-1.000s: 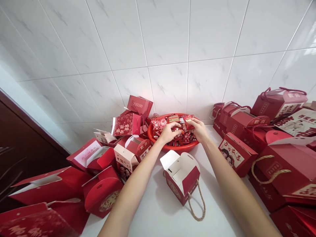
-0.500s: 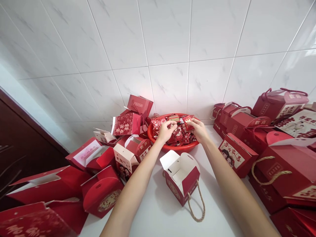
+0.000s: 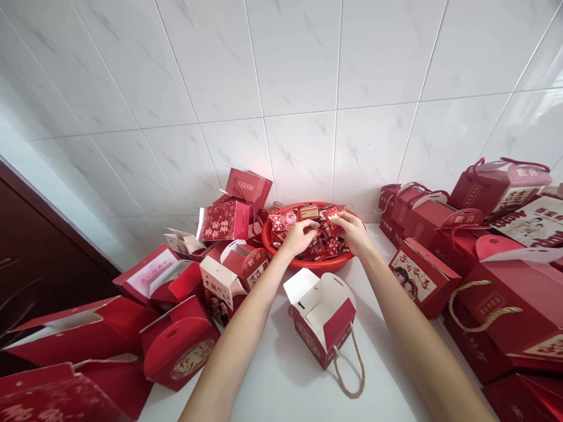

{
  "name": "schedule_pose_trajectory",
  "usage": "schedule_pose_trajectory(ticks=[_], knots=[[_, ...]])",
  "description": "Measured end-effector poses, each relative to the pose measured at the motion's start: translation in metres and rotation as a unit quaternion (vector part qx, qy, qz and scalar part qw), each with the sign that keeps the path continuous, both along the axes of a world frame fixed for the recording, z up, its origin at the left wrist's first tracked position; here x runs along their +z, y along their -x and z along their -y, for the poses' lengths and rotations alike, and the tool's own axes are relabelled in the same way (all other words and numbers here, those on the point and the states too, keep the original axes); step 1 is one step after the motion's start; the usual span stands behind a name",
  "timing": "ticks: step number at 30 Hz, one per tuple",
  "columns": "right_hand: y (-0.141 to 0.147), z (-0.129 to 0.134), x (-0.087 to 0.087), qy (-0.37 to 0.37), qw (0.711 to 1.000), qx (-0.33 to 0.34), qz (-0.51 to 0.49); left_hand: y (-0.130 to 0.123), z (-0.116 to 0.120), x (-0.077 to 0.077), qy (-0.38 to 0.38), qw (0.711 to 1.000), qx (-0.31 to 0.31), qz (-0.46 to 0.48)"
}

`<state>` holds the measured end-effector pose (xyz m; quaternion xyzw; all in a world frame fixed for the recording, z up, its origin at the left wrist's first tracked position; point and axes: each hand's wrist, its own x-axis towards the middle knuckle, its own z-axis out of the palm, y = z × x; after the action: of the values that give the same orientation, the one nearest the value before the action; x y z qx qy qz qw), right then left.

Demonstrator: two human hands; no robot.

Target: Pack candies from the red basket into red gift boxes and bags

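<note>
Red plastic makes up the basin (image 3: 319,265) in the head view, at the far middle of a white table (image 3: 272,375) against the tile wall (image 3: 299,70); small wrapped packets (image 3: 332,246) fill it, mostly red, and both hands are over them; the left hand (image 3: 300,238) is bent inward, its thumb and forefinger brought narrowly together above the packets; whether anything is pinched there I cannot tell; the right hand (image 3: 353,233) has its thumb and fingertips closed on the edge of a red packet (image 3: 329,215), over the right part of the basin; its lower fingers curl under, partly out of sight.

Nearer, between the forearms, stands an open box (image 3: 338,322), red outside and pale inside, its flaps up and its rope handle (image 3: 362,375) hanging to the right; more red boxes (image 3: 225,221) crowd the left side, and a stack of boxes (image 3: 505,293) the right; the nearest on both sides are cut off by the frame; the hands hide some packets, the print on most wrappers is too small to read, and the dark shape at the far left is hard to make out.
</note>
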<state>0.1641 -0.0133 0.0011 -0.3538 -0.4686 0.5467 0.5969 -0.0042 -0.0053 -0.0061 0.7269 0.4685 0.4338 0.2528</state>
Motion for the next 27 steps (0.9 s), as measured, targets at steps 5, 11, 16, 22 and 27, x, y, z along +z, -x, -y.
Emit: schedule_pose_trajectory(ticks=[5, 11, 16, 22, 27], knots=[[0.000, 0.001, 0.001, 0.000, 1.000, -0.008, 0.002, -0.003, 0.004, 0.006, -0.091, 0.984, 0.103, -0.112], [0.002, 0.001, 0.001, -0.001, 1.000, -0.022, 0.007, 0.001, -0.007, 0.008, 0.002, 0.937, 0.291, -0.195], [0.002, 0.001, 0.001, 0.000, 1.000, -0.026, 0.010, 0.006, -0.015, 0.002, 0.029, 0.950, 0.227, -0.212], [0.002, -0.002, -0.002, -0.012, 0.999, -0.027, 0.019, 0.003, -0.009, 0.004, -0.034, 0.974, 0.125, -0.184], [0.000, -0.001, -0.003, -0.007, 1.000, -0.023, 0.019, 0.001, -0.007, 0.006, -0.067, 0.995, 0.067, -0.038]])
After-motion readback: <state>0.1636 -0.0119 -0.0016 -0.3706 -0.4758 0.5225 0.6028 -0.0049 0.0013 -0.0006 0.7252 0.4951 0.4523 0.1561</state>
